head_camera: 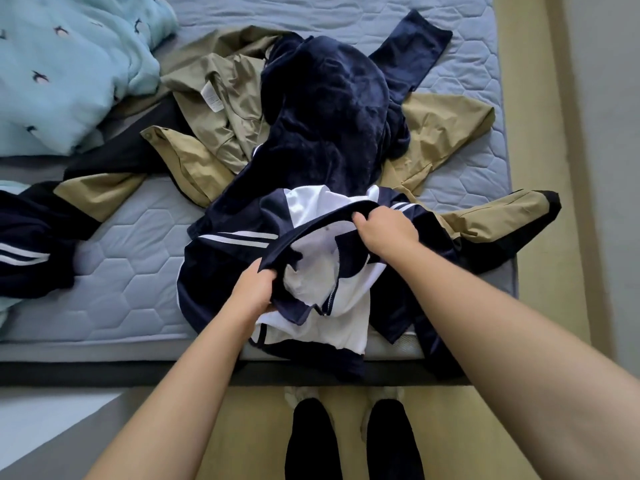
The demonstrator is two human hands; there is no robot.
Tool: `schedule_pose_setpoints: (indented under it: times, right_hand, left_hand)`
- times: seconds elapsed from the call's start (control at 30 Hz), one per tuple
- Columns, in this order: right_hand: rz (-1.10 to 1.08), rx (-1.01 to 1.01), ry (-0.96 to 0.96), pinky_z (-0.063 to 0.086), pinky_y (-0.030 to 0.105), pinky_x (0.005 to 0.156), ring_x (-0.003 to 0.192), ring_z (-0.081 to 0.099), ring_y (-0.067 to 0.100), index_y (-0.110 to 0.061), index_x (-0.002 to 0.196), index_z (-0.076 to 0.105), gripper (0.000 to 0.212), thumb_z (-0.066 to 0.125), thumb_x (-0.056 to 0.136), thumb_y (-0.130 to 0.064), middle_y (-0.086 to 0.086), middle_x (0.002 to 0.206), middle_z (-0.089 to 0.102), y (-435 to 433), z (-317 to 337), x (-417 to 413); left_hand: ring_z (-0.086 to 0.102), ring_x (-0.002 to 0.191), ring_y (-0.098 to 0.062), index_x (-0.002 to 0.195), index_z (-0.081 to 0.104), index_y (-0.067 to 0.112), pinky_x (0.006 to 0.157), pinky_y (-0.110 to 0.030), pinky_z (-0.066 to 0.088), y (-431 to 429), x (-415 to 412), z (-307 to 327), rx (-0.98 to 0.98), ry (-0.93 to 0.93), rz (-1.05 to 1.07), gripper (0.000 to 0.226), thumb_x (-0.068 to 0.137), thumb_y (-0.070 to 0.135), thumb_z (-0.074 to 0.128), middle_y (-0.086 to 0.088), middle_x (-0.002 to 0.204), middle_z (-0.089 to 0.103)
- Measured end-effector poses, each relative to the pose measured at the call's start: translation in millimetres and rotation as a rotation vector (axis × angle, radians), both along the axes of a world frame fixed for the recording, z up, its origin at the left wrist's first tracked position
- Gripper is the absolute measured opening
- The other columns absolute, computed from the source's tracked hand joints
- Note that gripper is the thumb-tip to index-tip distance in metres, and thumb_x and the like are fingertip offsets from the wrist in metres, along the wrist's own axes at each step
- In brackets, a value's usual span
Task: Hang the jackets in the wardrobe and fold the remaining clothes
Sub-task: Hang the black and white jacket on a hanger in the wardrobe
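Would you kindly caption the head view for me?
On the bed, left hand and right hand grip a navy jacket.

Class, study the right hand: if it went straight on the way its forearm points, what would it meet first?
The right hand grips the striped navy jacket; straight on, up and left, it would likely press into that jacket's white lining first.

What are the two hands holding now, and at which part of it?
The left hand and the right hand both grip the navy and white jacket by its dark edge band.
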State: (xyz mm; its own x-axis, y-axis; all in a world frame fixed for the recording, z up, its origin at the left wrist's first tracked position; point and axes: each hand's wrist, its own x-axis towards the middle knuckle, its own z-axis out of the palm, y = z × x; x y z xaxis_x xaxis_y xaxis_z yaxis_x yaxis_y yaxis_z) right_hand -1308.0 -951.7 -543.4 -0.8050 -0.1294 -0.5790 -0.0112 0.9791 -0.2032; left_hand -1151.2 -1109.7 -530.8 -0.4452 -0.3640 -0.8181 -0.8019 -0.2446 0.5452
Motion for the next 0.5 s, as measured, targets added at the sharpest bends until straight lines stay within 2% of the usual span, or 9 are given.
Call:
schedule_pose_setpoints:
  times: [0.07,0.13,0.2,0.27,0.33,0.4,0.5]
  right_hand:
    - [-0.102,-0.128,0.048,0.031,0.028,0.052,0.074,0.055,0.027,-0.014,0.062,0.048,0.032,0.051,0.087,-0.033,0.002,0.069,0.056,12,5,11]
    - [-0.232,-0.295,0.026,0.033,0.025,0.051,0.066,0.051,0.019,-0.017,0.063,0.053,0.017,0.055,0.079,-0.012,-0.005,0.063,0.053,26,12,27]
    - [-0.331,-0.470,-0.028,0.032,0.022,0.050,0.057,0.044,0.012,-0.020,0.064,0.055,0.027,0.049,0.074,0.005,-0.008,0.058,0.049,38,22,45]
    - [-0.370,-0.629,-0.060,0.027,0.022,0.047,0.052,0.035,0.012,-0.020,0.060,0.050,0.034,0.041,0.070,0.012,-0.006,0.055,0.043,48,37,59]
    - [-0.395,-0.761,-0.073,0.024,0.021,0.046,0.053,0.032,0.012,-0.018,0.062,0.045,0.035,0.034,0.068,0.014,-0.003,0.058,0.039,54,57,63]
    - [-0.423,-0.878,-0.094,0.026,0.021,0.049,0.055,0.032,0.012,-0.019,0.067,0.045,0.033,0.033,0.072,0.012,-0.003,0.061,0.039,56,86,62]
    - [-0.339,-0.985,-0.140,0.037,0.026,0.060,0.064,0.041,0.013,-0.024,0.079,0.052,0.022,0.041,0.077,-0.006,-0.004,0.071,0.046,56,153,66]
  left_hand:
    - [0.056,0.086,-0.023,0.084,0.061,0.026,0.073,-0.034,0.049,-6,17,-7,-0.203,-0.019,-0.009,0.030,0.093,0.007,0.039,-0.001,0.085,0.061]
    - [0.058,0.086,-0.023,0.076,0.063,0.025,0.075,-0.032,0.047,-8,32,-10,-0.245,-0.008,0.147,0.035,0.091,-0.001,0.045,-0.001,0.080,0.063]
    - [0.061,0.088,-0.025,0.079,0.065,0.024,0.081,-0.034,0.050,-4,42,-4,-0.214,0.022,0.320,0.040,0.089,-0.008,0.044,-0.004,0.084,0.065]
    - [0.059,0.081,-0.024,0.080,0.063,0.020,0.075,-0.031,0.050,7,47,12,-0.168,0.064,0.449,0.042,0.088,-0.012,0.037,-0.006,0.081,0.063]
    - [0.055,0.076,-0.019,0.083,0.060,0.016,0.069,-0.028,0.045,17,53,34,-0.219,0.090,0.518,0.037,0.090,-0.010,0.034,-0.005,0.080,0.060]
    - [0.053,0.083,-0.020,0.093,0.058,0.014,0.072,-0.029,0.043,29,64,60,-0.358,0.121,0.538,0.028,0.093,-0.002,0.035,-0.006,0.089,0.060]
    - [0.057,0.085,-0.019,0.099,0.057,0.016,0.077,-0.031,0.044,51,90,127,-0.467,0.195,0.607,0.015,0.098,0.016,0.042,-0.001,0.090,0.061]
